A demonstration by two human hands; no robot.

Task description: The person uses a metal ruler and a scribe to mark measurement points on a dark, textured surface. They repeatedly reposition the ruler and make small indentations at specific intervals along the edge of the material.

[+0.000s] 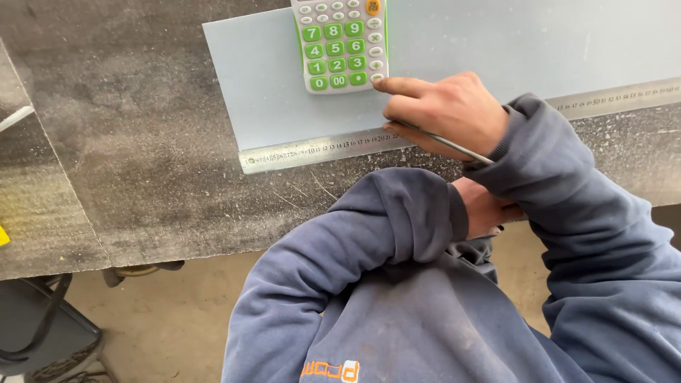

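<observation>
From the head camera, the right hand (443, 113) grips a thin metal scriber (454, 147) under curled fingers while its index finger presses a key at the near right corner of the white and green calculator (341, 44). The calculator lies on a pale blue sheet (284, 92) on the dusty grey counter (142, 163). A steel ruler (319, 150) runs along the sheet's near edge. The left hand (482, 209) rests near the counter's edge, mostly hidden by blue sleeves; its grip cannot be told.
</observation>
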